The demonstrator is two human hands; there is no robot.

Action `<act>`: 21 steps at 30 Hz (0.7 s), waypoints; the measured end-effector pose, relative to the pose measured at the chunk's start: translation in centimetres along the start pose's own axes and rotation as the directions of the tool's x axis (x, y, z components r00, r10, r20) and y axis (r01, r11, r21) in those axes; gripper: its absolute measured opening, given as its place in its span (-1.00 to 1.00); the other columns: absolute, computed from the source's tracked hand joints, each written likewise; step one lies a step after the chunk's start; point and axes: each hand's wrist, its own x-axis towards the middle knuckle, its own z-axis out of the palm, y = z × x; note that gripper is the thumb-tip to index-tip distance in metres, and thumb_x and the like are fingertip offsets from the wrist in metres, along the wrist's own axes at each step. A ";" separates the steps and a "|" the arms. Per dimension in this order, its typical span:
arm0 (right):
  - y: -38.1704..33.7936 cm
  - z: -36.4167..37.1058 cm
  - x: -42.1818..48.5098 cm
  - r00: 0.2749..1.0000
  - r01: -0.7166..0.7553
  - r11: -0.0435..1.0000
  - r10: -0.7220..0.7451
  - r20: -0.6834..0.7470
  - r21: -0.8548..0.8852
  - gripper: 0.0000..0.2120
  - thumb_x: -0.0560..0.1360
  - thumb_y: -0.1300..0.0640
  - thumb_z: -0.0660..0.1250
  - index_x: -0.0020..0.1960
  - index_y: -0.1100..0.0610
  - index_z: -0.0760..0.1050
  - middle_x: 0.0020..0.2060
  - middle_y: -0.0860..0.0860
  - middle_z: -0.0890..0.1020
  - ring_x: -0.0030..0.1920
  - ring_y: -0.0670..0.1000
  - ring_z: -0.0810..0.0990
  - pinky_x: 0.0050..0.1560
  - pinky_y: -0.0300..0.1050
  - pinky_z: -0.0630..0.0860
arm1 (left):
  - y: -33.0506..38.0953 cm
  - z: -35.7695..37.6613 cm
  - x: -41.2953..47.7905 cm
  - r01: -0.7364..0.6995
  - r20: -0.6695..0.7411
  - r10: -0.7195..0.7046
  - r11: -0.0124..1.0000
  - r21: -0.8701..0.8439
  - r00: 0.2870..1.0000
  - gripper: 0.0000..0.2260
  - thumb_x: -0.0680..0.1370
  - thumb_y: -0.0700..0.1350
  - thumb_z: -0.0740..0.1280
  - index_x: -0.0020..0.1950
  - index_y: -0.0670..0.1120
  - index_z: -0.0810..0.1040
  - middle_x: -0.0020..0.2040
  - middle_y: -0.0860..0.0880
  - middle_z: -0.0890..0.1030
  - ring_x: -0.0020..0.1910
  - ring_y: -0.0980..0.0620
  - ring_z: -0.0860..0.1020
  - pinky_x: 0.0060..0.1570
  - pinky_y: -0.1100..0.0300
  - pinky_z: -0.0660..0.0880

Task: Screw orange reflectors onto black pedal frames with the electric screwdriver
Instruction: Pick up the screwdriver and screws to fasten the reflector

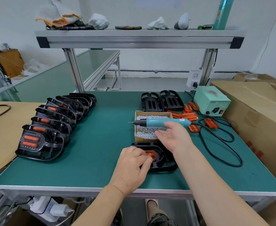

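A black pedal frame (164, 162) lies on the green mat near the front edge. An orange reflector (151, 154) sits in it, pressed down by the fingers of my left hand (132, 165). My right hand (173, 136) hovers open, palm up, over the near side of a cardboard box of screws (150, 126). The teal electric screwdriver (161, 122) lies across that box, tip pointing left, just beyond my right fingers and not held.
A row of finished pedals (52, 121) lines the left side. Two bare black frames (161, 101) stand behind the box. Loose orange reflectors (189, 115) lie right of it, by the power supply (211, 101) and its looped black cable (222, 144). Cardboard cartons (256, 115) border the right.
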 end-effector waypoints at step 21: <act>-0.7 2.6 2.8 0.977 0.179 0.983 -0.171 -0.128 0.052 -0.63 0.60 -0.10 0.36 0.27 0.12 0.46 0.09 0.11 0.66 -0.10 0.02 0.64 -0.29 -0.17 0.53 | 0.0 -0.1 0.0 -0.036 0.127 0.044 0.997 -0.069 0.991 -0.73 0.60 -0.09 0.23 0.26 -0.03 0.59 0.11 0.08 0.62 0.12 0.07 0.53 0.21 0.14 0.40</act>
